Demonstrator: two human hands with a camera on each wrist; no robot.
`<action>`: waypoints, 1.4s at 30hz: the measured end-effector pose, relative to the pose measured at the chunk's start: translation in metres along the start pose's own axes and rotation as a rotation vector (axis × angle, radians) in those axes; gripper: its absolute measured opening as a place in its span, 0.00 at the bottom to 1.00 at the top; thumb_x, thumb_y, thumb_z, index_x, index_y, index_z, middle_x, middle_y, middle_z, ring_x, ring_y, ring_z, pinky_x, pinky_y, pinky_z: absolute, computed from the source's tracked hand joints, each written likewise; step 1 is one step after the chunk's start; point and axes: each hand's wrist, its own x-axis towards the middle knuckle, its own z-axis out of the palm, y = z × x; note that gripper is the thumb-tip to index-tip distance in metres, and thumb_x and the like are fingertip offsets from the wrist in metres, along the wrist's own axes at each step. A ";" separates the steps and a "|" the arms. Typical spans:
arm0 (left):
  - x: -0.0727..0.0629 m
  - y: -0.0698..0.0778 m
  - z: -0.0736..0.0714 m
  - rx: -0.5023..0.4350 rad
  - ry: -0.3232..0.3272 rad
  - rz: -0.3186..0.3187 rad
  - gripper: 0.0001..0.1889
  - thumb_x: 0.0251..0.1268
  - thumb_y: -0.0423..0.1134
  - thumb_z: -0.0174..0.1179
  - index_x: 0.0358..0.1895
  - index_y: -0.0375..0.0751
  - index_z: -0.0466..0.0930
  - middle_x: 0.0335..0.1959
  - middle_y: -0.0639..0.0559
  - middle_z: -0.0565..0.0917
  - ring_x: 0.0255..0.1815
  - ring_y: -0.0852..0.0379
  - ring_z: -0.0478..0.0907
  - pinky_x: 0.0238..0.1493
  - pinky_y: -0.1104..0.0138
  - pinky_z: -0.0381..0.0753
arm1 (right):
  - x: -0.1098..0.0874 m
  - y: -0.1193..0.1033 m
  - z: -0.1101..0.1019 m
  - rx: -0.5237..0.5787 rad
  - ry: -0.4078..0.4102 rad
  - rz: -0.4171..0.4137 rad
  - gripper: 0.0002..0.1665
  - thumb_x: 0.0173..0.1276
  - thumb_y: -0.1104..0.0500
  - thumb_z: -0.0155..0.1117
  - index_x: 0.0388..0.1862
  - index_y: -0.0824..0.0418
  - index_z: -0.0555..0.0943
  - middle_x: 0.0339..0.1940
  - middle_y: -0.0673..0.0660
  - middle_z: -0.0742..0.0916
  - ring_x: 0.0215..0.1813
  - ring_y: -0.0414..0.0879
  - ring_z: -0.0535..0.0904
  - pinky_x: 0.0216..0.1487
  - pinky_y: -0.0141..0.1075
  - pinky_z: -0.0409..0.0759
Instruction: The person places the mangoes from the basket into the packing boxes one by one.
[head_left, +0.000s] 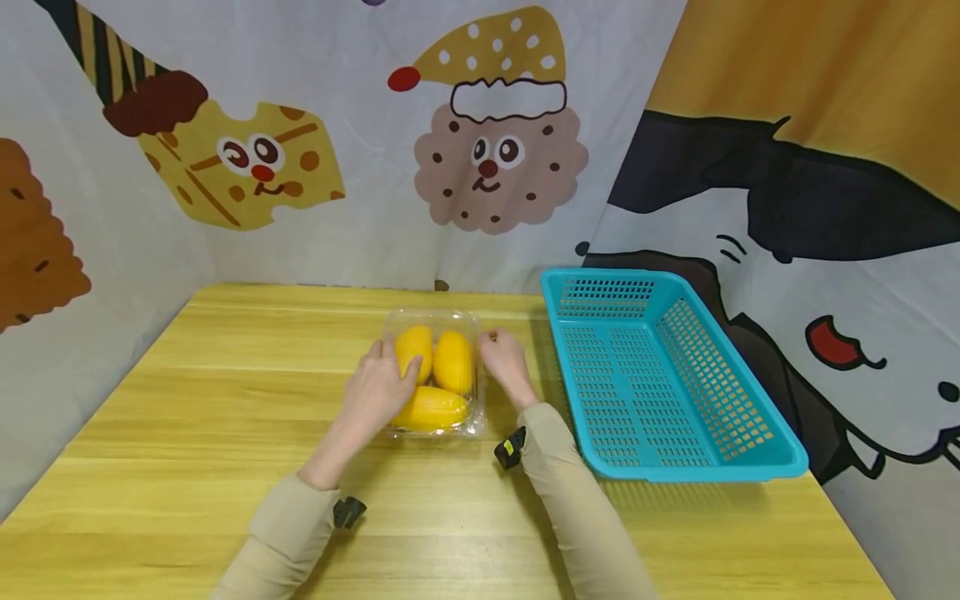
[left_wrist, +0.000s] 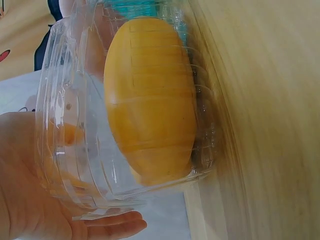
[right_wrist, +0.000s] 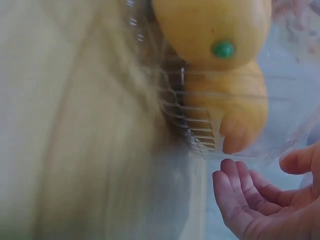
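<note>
A clear plastic box (head_left: 476,427) with three yellow oblong fruits (head_left: 453,363) stands on the table. Two lie side by side at the back and one crosswise in front; a fruit end in the right wrist view has a green spot. My left hand (head_left: 375,387) rests over the box's left edge, thumb across the top. Its fairly straight fingers (left_wrist: 117,226) reach down past that side in the left wrist view. Just beside the box's right side is my right hand (head_left: 504,360). Its fingers (right_wrist: 232,192) are slightly bent, apart from the thumb, with nothing between them.
A turquoise plastic basket (head_left: 675,473) with slotted walls stands close on the right, reaching to the table's right edge. Behind the wooden table (head_left: 187,417) hangs a curtain (head_left: 360,250) with cartoon prints. Each sleeve carries a small black device near the wrist.
</note>
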 end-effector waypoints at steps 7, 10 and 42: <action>0.000 0.000 0.001 -0.011 -0.002 0.005 0.41 0.72 0.56 0.44 0.72 0.24 0.47 0.69 0.24 0.59 0.65 0.28 0.64 0.59 0.41 0.72 | 0.022 0.000 0.000 0.055 -0.004 0.018 0.20 0.74 0.51 0.47 0.44 0.66 0.78 0.24 0.53 0.78 0.28 0.45 0.73 0.32 0.32 0.72; -0.001 0.000 0.001 -0.007 -0.001 0.009 0.41 0.72 0.56 0.44 0.71 0.23 0.47 0.69 0.24 0.59 0.65 0.28 0.64 0.59 0.41 0.73 | 0.030 0.002 0.002 0.098 -0.023 0.030 0.19 0.73 0.51 0.47 0.38 0.64 0.79 0.22 0.52 0.77 0.27 0.45 0.72 0.32 0.32 0.73; -0.001 0.001 0.003 0.010 0.018 0.004 0.40 0.71 0.55 0.45 0.71 0.24 0.49 0.69 0.25 0.59 0.66 0.28 0.65 0.58 0.41 0.73 | 0.048 0.002 0.016 0.235 0.069 0.089 0.11 0.60 0.64 0.55 0.20 0.65 0.79 0.17 0.51 0.75 0.22 0.44 0.66 0.20 0.30 0.64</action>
